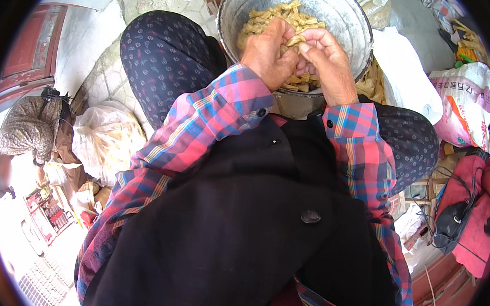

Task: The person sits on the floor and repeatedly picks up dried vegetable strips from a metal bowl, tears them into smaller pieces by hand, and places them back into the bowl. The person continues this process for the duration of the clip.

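Both of my hands are raised over a wide grey metal basin (341, 20) between my knees. Inside it lies a heap of short, knotted yellowish-tan strips (268, 19), likely a dried plant material. A knotted strip (295, 40) is pinched between my left hand (270, 53) and my right hand (329, 61). The fingertips of the two hands nearly meet around it, and parts of the strip are hidden by the fingers. More pale tan strips (372, 83) show outside the basin, beside its lower right rim.
A white plastic bag (410, 70) lies right of the basin, with a printed sack (462, 103) beyond it. Farther down are a pink cloth (473, 209) and a black bag with cords (451, 226). At left are a filled clear plastic bag (107, 140) and another person (30, 127).
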`<state>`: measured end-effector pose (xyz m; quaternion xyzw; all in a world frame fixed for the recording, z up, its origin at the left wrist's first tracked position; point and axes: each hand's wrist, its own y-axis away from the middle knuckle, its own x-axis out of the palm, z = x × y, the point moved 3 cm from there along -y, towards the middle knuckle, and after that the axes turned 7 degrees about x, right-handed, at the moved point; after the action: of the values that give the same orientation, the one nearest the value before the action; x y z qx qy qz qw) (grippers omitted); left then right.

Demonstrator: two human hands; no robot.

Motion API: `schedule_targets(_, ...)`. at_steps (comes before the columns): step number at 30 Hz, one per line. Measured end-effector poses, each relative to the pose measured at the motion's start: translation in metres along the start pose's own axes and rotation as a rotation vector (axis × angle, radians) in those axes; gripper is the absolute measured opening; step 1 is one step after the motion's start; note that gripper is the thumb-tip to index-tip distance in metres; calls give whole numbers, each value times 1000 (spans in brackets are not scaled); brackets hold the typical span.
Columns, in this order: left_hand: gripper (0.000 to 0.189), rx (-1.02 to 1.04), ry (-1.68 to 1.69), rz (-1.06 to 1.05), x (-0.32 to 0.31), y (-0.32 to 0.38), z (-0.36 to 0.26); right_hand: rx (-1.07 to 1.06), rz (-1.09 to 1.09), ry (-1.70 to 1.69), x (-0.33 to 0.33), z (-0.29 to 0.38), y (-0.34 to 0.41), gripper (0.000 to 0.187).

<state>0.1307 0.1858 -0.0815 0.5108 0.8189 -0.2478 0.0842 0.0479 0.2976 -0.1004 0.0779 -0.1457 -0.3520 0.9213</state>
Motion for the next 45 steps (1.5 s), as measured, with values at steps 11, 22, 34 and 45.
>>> schedule_targets(11,16,-228,660,19,-6,-3,-6,-258,-23,122,12,11,7,20)
schedule_targets(22,13,-173,869,248,-15,0,-3,-40,50,-130,1,16,14,27)
schedule_targets(34,14,-123,790,382,-17,-8,-6,57,28,-165,2,18,13,15)
schedule_targets(45,16,-274,975,303,-12,-7,0,35,-64,-237,4,26,7,21)
